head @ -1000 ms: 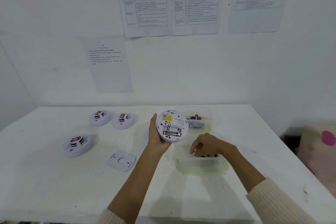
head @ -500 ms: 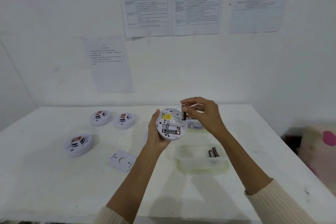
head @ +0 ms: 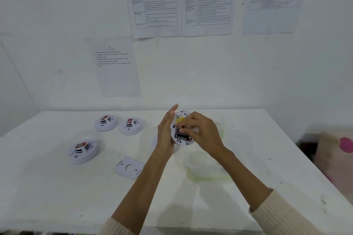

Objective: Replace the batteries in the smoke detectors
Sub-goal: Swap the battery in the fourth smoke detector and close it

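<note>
Head view: a detector (head: 181, 118) is held upright above the tabletop (head: 57, 187) by the left hand (head: 165, 132), its grip clasped on the left rim. One battery (head: 182, 137) is seated in the open back. A second battery (head: 178, 130), mostly hidden, is pinched in the right hand (head: 203, 131) grip at the slot above. Insertion appears to be in hand. Next, firm pressing-in is called for, polarity matched, then the cover (head: 129, 168) refitted. Three more detectors (head: 83, 150) are seen at left.
</note>
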